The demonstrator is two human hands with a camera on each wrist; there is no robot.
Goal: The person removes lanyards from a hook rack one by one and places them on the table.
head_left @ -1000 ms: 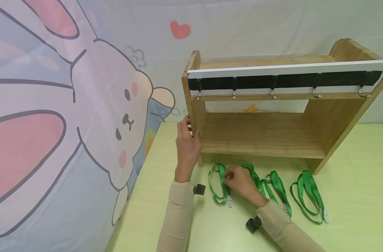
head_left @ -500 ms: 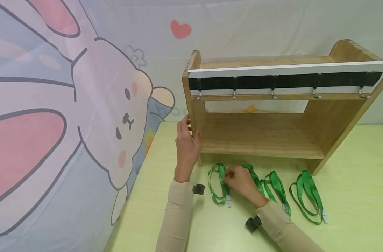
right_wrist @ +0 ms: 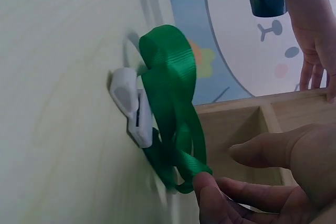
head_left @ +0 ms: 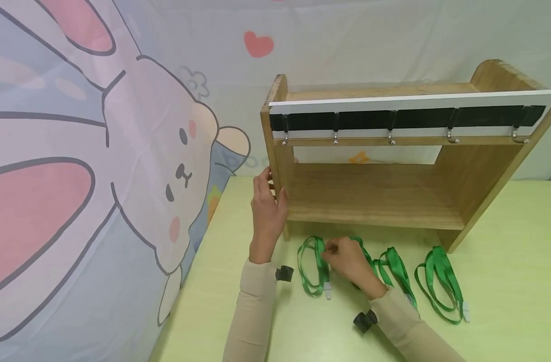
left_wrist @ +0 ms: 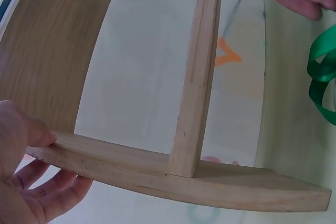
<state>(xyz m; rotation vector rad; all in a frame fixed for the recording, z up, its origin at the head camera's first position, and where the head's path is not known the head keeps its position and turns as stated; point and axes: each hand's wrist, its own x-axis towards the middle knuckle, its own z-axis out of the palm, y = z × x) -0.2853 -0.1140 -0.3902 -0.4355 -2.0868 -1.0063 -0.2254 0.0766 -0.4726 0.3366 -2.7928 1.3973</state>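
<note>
My left hand [head_left: 267,211] grips the left side panel of a small wooden shelf [head_left: 375,193]. In the left wrist view its thumb lies on one face of that panel [left_wrist: 252,184] and the fingers curl behind. My right hand [head_left: 347,256] is low over the table, fingertips at the right edge of the leftmost green lanyard [head_left: 321,274]. The right wrist view shows those fingertips against the green band [right_wrist: 168,77], the thumb standing apart; a light plastic clip [right_wrist: 126,93] hangs on it. A second green lanyard [head_left: 362,246] is partly hidden by the right hand.
Two more green lanyards [head_left: 397,269] lie to the right on the pale green table [head_left: 515,291]. Across the shelf's upper front runs a white board with a black strip [head_left: 366,119] and several metal hooks. A cartoon-printed cloth [head_left: 144,166] hangs on the left and behind.
Both hands hold nearly the same place as before. The whole head view has shifted very slightly; the lanyards and shelf look otherwise the same.
</note>
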